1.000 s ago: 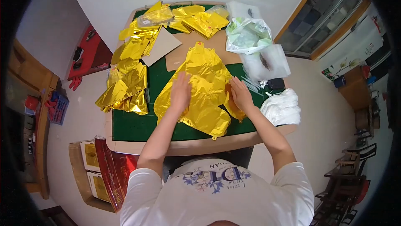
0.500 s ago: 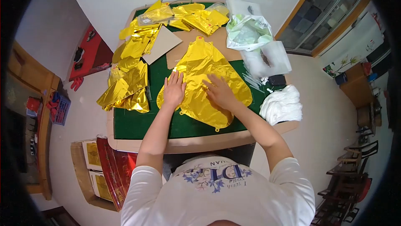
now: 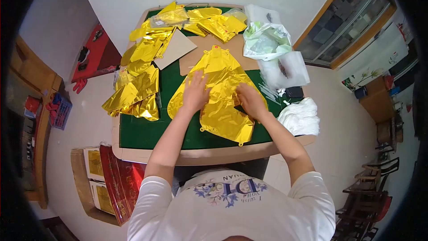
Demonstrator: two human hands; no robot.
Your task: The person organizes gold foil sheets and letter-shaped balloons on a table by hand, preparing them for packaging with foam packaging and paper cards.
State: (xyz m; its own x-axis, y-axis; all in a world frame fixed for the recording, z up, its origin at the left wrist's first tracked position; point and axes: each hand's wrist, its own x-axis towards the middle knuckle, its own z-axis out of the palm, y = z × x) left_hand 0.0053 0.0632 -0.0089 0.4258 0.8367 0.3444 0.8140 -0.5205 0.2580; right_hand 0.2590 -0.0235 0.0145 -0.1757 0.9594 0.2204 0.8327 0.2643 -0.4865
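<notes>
A large gold foil sheet (image 3: 220,78) with small tabs along its edges lies on the green table top (image 3: 142,129), its narrow end pointing away from me. My left hand (image 3: 195,93) rests on its left part, fingers spread. On the right part is my right hand (image 3: 250,100), its fingers bent against the foil; whether they pinch it is hard to make out. The foil is wrinkled between my hands, and a dark gap shows beside my right palm.
More gold foil pieces (image 3: 138,90) line the table's left and back edges. A grey-brown card (image 3: 176,49) lies behind my left hand. At the right are a plastic bag (image 3: 266,40), clear packets (image 3: 285,69), thin sticks (image 3: 269,93), a black object (image 3: 294,92) and a white bundle (image 3: 301,117).
My left hand has slid right over the foil and my right hand has moved right, its fingers now bent. The foil's near end has shifted right and creased.
</notes>
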